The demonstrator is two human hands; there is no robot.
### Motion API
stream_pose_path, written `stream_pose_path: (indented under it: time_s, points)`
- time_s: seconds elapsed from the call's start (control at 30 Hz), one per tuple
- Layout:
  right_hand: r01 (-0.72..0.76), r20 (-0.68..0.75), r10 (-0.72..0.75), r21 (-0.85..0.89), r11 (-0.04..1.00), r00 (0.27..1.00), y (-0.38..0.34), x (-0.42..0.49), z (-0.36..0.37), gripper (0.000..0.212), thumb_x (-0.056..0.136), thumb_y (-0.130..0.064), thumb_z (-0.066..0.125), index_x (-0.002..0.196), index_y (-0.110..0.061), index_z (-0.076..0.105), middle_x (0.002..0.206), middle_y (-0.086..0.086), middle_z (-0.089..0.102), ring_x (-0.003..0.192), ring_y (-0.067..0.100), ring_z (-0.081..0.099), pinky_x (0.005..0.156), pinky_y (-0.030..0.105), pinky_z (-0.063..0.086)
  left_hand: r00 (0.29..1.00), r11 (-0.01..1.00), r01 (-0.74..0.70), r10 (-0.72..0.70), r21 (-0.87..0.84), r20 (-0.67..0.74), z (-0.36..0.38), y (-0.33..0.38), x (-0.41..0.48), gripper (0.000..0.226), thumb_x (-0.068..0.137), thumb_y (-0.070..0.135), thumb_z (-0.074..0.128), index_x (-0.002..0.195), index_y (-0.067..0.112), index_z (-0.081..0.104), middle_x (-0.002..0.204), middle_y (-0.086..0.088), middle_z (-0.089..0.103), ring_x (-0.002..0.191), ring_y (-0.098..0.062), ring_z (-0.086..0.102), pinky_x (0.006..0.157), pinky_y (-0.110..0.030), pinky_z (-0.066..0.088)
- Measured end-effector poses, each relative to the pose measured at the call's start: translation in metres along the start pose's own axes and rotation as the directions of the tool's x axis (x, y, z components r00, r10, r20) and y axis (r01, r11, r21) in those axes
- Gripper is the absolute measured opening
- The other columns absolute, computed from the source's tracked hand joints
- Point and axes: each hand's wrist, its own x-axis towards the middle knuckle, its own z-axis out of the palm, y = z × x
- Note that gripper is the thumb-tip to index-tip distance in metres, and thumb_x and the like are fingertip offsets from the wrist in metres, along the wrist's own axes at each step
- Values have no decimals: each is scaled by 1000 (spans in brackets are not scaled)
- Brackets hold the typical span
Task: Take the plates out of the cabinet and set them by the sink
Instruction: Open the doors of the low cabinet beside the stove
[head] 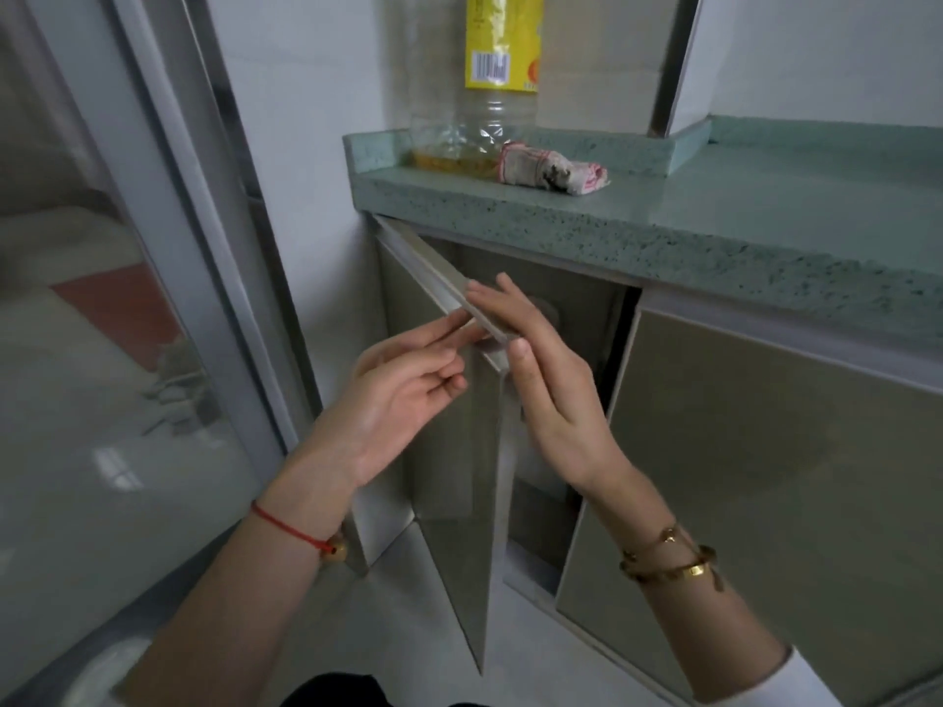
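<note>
Under a green speckled counter (587,216), a grey metal cabinet door (459,477) stands partly swung out toward me. My left hand (403,395) touches the outer side of its top edge with straight fingers. My right hand (541,375) lies along the inner side of that edge, fingers straight and thumb on the door's corner. Behind the door the cabinet opening (571,318) is dim, and I see no plates inside it from here.
A plastic oil bottle (485,94) with a yellow label and a rolled rag (551,170) stand on the counter's left end. A second cabinet door (791,477) on the right is closed. A glass sliding door (127,349) runs along the left.
</note>
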Motion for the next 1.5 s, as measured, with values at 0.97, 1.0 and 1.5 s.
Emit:
stream_pose_path:
  time_s: [0.97,1.0,1.5]
  points:
    - [211,18,-211,-20,977,977,-44,100,262,26,94,-27,62,117,-19,69,119,-2,65,125,22,50,121,56,13,401,640,-115,729,759,-554,-130,40,-127,46,84,-2,70,129,2,62,120,-11,71,112,-23,68,100,-45,53]
    - [210,19,-210,-29,977,978,-42,103,269,27,94,-27,61,119,-19,68,122,-2,64,128,23,49,121,55,12,397,642,-109,728,759,-558,-135,43,-125,48,85,-3,69,131,2,60,123,-11,70,114,-23,67,101,-46,52]
    - [153,-66,-156,-49,987,985,-34,130,319,27,89,-19,67,116,-21,70,127,1,60,135,25,42,123,53,8,333,568,-15,779,823,-532,-189,62,-110,49,85,-6,66,131,12,63,118,8,71,107,-3,69,94,-25,55]
